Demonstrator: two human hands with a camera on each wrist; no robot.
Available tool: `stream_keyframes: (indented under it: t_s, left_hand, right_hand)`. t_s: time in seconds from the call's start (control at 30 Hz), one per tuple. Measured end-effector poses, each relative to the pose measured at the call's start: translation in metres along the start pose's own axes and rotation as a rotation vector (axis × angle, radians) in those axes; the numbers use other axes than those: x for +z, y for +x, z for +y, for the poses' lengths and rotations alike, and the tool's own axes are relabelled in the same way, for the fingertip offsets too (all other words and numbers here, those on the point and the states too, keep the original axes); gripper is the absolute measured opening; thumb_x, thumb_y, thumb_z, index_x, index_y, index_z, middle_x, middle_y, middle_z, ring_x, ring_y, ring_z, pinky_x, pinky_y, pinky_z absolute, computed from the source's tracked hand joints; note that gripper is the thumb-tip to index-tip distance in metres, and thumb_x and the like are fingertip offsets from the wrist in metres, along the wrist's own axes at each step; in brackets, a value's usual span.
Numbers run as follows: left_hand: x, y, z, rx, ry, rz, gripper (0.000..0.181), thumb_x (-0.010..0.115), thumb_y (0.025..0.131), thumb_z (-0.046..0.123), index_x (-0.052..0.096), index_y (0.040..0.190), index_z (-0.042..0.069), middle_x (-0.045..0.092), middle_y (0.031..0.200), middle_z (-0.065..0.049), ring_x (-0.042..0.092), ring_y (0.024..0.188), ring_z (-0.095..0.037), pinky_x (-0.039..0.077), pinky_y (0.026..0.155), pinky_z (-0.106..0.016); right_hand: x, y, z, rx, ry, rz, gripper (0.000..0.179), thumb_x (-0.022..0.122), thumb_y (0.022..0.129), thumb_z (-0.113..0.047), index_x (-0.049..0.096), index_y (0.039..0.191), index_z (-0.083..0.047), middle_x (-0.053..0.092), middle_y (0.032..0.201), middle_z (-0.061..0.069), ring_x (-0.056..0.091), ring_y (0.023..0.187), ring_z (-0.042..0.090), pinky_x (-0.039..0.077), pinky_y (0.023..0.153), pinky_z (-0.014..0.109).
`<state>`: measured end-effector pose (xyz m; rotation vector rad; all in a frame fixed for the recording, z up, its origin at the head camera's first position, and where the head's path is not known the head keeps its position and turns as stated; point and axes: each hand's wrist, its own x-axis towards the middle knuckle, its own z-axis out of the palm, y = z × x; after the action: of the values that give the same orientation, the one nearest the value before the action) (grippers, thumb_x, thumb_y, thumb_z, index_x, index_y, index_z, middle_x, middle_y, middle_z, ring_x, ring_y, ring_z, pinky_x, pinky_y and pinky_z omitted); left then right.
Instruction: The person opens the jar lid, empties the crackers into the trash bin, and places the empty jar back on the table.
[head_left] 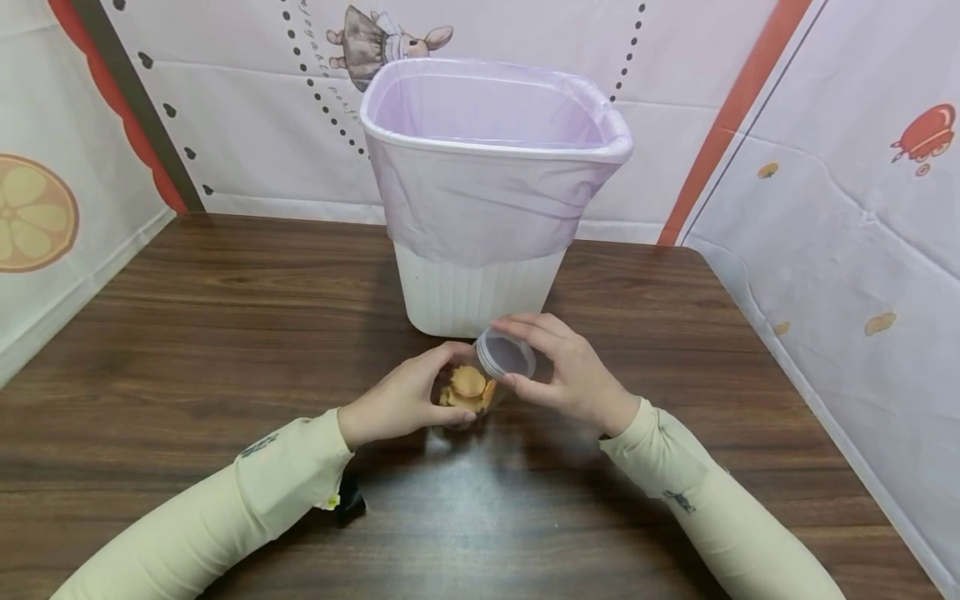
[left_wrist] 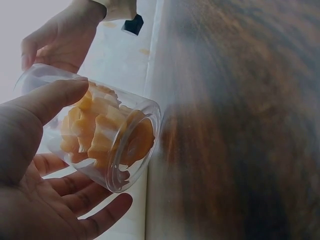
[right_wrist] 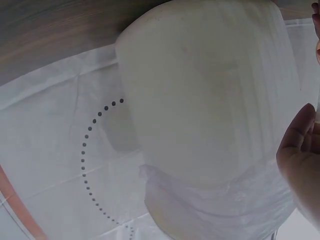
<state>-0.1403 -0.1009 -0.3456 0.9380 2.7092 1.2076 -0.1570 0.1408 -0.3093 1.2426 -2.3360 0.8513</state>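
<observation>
My left hand [head_left: 401, 402] grips a clear plastic jar [left_wrist: 134, 101], its thumb on one side and fingers round the other. Inside lie several orange-yellow pieces [head_left: 467, 385], lumpy in outline; their exact kind is hard to tell. A round translucent lid [head_left: 507, 353] is pinched between the thumb and fingers of my right hand [head_left: 566, 367]. It is tilted at the jar's upper right; whether the two touch is unclear. In the right wrist view, part of the right hand [right_wrist: 305, 162] shows at the edge, and the lid cannot be made out.
Just beyond the hands stands a tall white bin [head_left: 480, 292], lined with a pale purple bag [head_left: 487, 200] folded over its rim. Both rest on a dark wood-grain table [head_left: 247, 333]. Printed white cloth [head_left: 675, 125] hangs behind and at both sides.
</observation>
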Motion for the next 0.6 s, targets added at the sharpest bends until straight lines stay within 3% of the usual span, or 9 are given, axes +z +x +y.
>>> stream_keyframes:
  t_s: [0.3, 0.6]
  left_hand:
    - [0.0, 0.002, 0.0, -0.003, -0.006, -0.003, 0.065, 0.081, 0.077, 0.024, 0.049, 0.131, 0.013, 0.06, 0.12, 0.003, 0.058, 0.107, -0.012, 0.049, 0.094, -0.033]
    - [-0.017, 0.006, -0.008, -0.008, -0.04, -0.03, 0.065, 0.081, 0.076, 0.025, 0.048, 0.132, 0.014, 0.06, 0.12, 0.004, 0.058, 0.107, -0.012, 0.048, 0.094, -0.036]
  right_hand:
    - [-0.005, 0.001, 0.002, -0.006, 0.048, -0.058, 0.054, 0.071, 0.081, -0.02, 0.057, 0.132, -0.011, 0.059, 0.131, 0.006, 0.054, 0.12, 0.019, 0.046, 0.099, 0.037]
    - [-0.003, 0.017, 0.001, 0.016, 0.052, -0.076, 0.054, 0.071, 0.082, -0.017, 0.055, 0.134, -0.01, 0.058, 0.131, 0.006, 0.053, 0.122, 0.019, 0.045, 0.1, 0.035]
